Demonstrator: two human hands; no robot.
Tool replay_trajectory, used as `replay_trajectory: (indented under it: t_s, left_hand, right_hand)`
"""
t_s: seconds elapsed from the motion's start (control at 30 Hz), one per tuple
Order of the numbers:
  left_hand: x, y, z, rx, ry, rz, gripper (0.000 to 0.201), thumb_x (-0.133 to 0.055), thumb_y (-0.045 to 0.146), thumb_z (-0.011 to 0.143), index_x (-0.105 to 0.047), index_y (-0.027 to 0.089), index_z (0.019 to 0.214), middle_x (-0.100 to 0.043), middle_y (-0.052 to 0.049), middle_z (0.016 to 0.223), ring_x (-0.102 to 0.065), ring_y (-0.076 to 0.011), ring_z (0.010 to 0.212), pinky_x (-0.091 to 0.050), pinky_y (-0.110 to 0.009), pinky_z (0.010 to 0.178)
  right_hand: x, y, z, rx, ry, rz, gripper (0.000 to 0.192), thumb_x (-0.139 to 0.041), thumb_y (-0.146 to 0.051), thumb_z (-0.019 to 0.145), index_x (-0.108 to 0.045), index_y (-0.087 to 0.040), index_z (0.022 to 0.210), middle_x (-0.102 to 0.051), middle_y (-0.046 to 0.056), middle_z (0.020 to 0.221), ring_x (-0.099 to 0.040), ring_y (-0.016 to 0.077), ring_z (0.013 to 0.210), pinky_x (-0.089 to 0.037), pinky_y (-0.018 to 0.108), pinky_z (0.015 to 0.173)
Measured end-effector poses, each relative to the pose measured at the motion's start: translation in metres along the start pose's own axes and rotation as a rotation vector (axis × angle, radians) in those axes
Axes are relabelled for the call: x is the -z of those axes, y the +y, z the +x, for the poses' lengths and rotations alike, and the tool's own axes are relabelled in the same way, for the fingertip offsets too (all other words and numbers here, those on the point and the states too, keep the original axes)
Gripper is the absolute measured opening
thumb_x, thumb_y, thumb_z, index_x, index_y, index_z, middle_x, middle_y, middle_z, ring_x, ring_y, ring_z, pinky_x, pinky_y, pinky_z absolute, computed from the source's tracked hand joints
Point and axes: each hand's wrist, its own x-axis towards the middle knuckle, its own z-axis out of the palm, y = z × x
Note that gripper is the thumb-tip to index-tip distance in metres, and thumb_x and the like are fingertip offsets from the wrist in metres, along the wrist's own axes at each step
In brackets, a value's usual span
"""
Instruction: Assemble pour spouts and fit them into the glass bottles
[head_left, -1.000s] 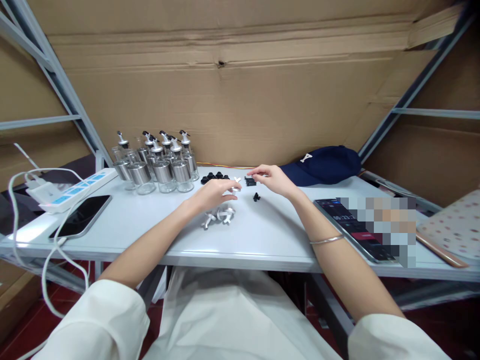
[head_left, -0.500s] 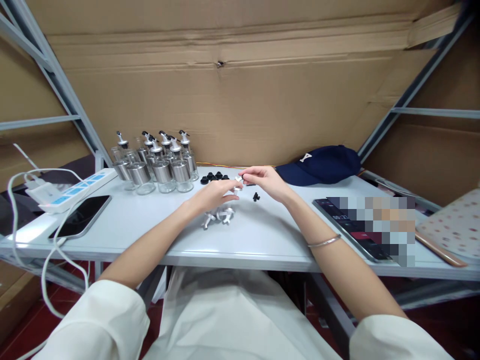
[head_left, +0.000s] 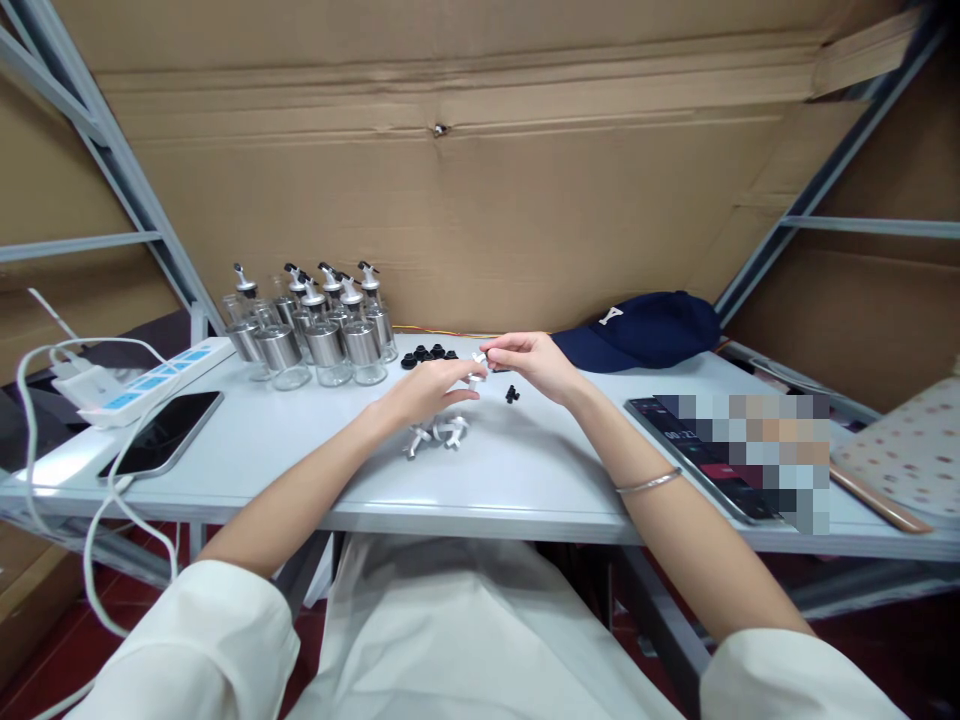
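Note:
My left hand (head_left: 431, 390) grips a silver pour spout (head_left: 478, 372) between thumb and fingers, over the middle of the table. At the spout's upper end, the fingertips of my right hand (head_left: 529, 358) pinch a small black piece, mostly hidden by the fingers. Several more silver spouts (head_left: 439, 435) lie on the table just below my left hand. Small black pieces (head_left: 512, 394) rest below my right hand. Behind my left hand sit several black stoppers (head_left: 427, 354).
Several glass bottles with steel bands (head_left: 326, 345) stand at the back left, some topped with spouts. A phone (head_left: 161, 432) and a power strip (head_left: 157, 380) with white cables lie left. On the right are a navy cap (head_left: 645, 330) and a device with a lit screen (head_left: 690, 455).
Almost nothing differs. Both hands stay together at the spout, with only a slight shift of the right fingertips.

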Motion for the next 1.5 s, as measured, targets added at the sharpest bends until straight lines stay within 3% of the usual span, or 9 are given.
replay_trajectory:
  t_s: [0.33, 0.57, 0.67, 0.77, 0.93, 1.17, 1.5]
  left_hand:
    - [0.0, 0.003, 0.002, -0.103, 0.056, 0.146, 0.024, -0.056, 0.027, 0.085, -0.056, 0.017, 0.107, -0.068, -0.006, 0.104, -0.065, -0.0153, 0.091, -0.044, -0.03, 0.084]
    - [0.002, 0.007, 0.003, -0.151, 0.115, 0.101, 0.028, -0.052, 0.028, 0.088, -0.052, 0.017, 0.114, -0.067, -0.008, 0.105, -0.065, -0.0146, 0.088, -0.046, -0.028, 0.079]
    - [0.002, 0.008, 0.003, -0.174, 0.121, 0.109, 0.027, -0.051, 0.028, 0.088, -0.052, 0.016, 0.113, -0.067, -0.008, 0.106, -0.065, -0.014, 0.084, -0.046, -0.028, 0.077]
    - [0.002, 0.006, 0.003, -0.19, 0.123, 0.131, 0.028, -0.051, 0.028, 0.088, -0.051, 0.017, 0.114, -0.067, -0.007, 0.106, -0.065, -0.0139, 0.084, -0.046, -0.027, 0.076]
    - [0.003, 0.006, 0.002, -0.177, 0.078, 0.18, 0.029, -0.05, 0.029, 0.089, -0.051, 0.019, 0.116, -0.065, -0.007, 0.107, -0.063, -0.0155, 0.092, -0.045, -0.027, 0.078]
    - [0.002, 0.008, 0.002, -0.16, 0.052, 0.238, 0.025, -0.048, 0.03, 0.09, -0.054, 0.02, 0.112, -0.066, -0.007, 0.1, -0.063, -0.0138, 0.083, -0.044, -0.026, 0.076]
    - [0.004, 0.01, 0.002, -0.133, 0.015, 0.177, 0.024, -0.05, 0.028, 0.089, -0.052, 0.019, 0.111, -0.064, -0.008, 0.108, -0.063, -0.0144, 0.086, -0.045, -0.026, 0.077]
  right_hand:
    - [-0.001, -0.004, -0.002, -0.041, 0.0, 0.083, 0.023, -0.081, -0.03, 0.054, -0.072, -0.017, 0.071, -0.068, 0.003, 0.073, -0.059, 0.0133, 0.069, -0.045, 0.033, 0.076]
    - [0.0, -0.006, -0.004, -0.083, -0.18, 0.316, 0.019, -0.069, -0.027, 0.072, -0.071, -0.015, 0.086, -0.065, 0.003, 0.075, -0.059, 0.0126, 0.073, -0.046, 0.031, 0.079]
    - [0.001, -0.007, -0.005, -0.139, -0.225, 0.36, 0.022, -0.066, -0.02, 0.073, -0.07, -0.015, 0.095, -0.064, 0.003, 0.076, -0.057, 0.0106, 0.07, -0.046, 0.027, 0.073]
    - [0.0, -0.006, -0.005, -0.168, -0.25, 0.393, 0.019, -0.062, -0.019, 0.076, -0.07, -0.013, 0.092, -0.063, 0.004, 0.077, -0.054, 0.0105, 0.069, -0.044, 0.027, 0.068]
    - [0.001, -0.006, -0.005, -0.185, -0.287, 0.395, 0.017, -0.061, -0.018, 0.075, -0.069, -0.011, 0.088, -0.062, 0.006, 0.076, -0.052, 0.0116, 0.069, -0.043, 0.027, 0.066]
    - [0.005, -0.007, -0.005, -0.18, -0.317, 0.343, 0.02, -0.064, -0.022, 0.069, -0.068, -0.015, 0.087, -0.062, 0.004, 0.076, -0.054, 0.014, 0.069, -0.044, 0.03, 0.07]
    - [0.002, -0.01, -0.006, -0.183, -0.34, 0.334, 0.02, -0.065, -0.023, 0.067, -0.066, -0.016, 0.086, -0.054, 0.0, 0.065, -0.049, 0.0126, 0.062, -0.043, 0.032, 0.072]
